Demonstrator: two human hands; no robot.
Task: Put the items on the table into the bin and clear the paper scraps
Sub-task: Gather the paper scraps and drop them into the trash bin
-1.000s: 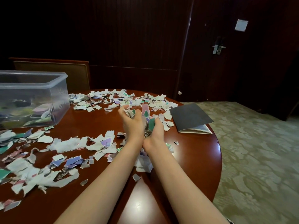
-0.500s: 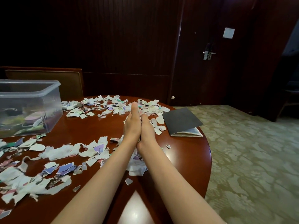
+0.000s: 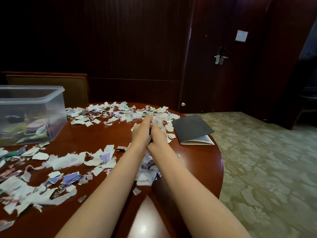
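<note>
**Both hands together at the far heap of scraps**

From the head view, my left hand [image 3: 141, 133] and right hand [image 3: 158, 137] reach forward across the table [image 3: 202, 162], pressed side by side with their inner edges touching. My fingertips [image 3: 148, 118] are at the near edge of the far band of paper scraps [image 3: 120, 114] and blur into the white bits there. I cannot tell whether my fingers are curled round any paper or just lie against it.

A smaller heap of scraps [image 3: 147, 170] lies on the wood between my forearms. More torn pieces, white, purple and pink, spread over the left half of the table toward the near edge.

The bin [image 3: 56, 107] is clear plastic and stands on the table's left side, well apart from my hands. It has no lid on, and coloured things show dimly through its wall. Scraps lie just beside its front corner.

A dark booklet [image 3: 192, 127] lies flat near the table's right rim, just beside my right hand, with a few scraps between them.

Behind the bin stands a chair [image 3: 73, 88]. A dark door [image 3: 214, 74] with a metal handle [image 3: 220, 56] is at the back, and patterned carpet [image 3: 265, 160] covers the floor on the right.
</note>
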